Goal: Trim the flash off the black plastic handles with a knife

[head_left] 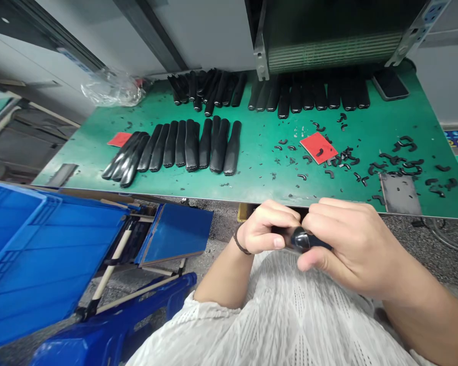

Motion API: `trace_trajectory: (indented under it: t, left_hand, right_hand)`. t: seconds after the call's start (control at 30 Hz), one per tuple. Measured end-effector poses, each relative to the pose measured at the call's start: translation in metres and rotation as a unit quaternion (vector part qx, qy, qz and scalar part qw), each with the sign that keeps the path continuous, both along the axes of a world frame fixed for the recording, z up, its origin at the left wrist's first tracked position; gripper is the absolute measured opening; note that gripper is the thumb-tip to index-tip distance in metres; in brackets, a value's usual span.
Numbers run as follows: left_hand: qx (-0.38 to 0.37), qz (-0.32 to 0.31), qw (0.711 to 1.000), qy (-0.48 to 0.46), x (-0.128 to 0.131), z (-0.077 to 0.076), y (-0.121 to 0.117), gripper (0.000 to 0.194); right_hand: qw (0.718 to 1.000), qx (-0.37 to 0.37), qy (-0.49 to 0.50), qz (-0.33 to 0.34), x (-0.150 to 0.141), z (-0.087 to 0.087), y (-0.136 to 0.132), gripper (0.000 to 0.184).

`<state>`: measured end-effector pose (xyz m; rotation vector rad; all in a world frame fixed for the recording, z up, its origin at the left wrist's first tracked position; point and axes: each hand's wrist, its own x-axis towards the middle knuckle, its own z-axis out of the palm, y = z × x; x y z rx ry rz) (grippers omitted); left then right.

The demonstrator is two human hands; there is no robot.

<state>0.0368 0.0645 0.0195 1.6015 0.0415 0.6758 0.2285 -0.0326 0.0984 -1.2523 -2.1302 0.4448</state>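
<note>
Just in front of my body, off the table's near edge, my left hand (269, 227) and my right hand (345, 244) meet around a glossy black plastic handle-shaped piece (301, 238). Both hands are closed on it, thumbs pressed toward the middle. Only its shiny rounded end and a dark stretch beside it show; fingers cover the rest. Similar long black pieces (191, 145) lie side by side in a row on the table. More of them (290, 99) line the back, with a looser pile (209, 89) to their left.
Small curved black bits (399, 160) are scattered over the right of the green table (257, 152). Among them lie a red square (318, 147) and a grey plate (400, 194). A phone (390, 85) rests at the back right. Blue bins (41, 254) stand at the left.
</note>
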Motion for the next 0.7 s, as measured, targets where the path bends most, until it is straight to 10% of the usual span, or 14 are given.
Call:
trace_trajectory:
  t: [0.5,0.7]
  left_hand:
    - [-0.03,0.089,0.995,-0.039,0.015,-0.003,-0.014,0.044]
    - [-0.018,0.078,0.997,-0.012,0.013,-0.008,-0.006,0.048]
  right_hand:
    - [0.966,0.224,-0.066,-0.113,-0.012,-0.019,-0.006,0.046]
    - [0.978,0.016,0.202,-0.054,-0.011,-0.019,-0.007,0.031]
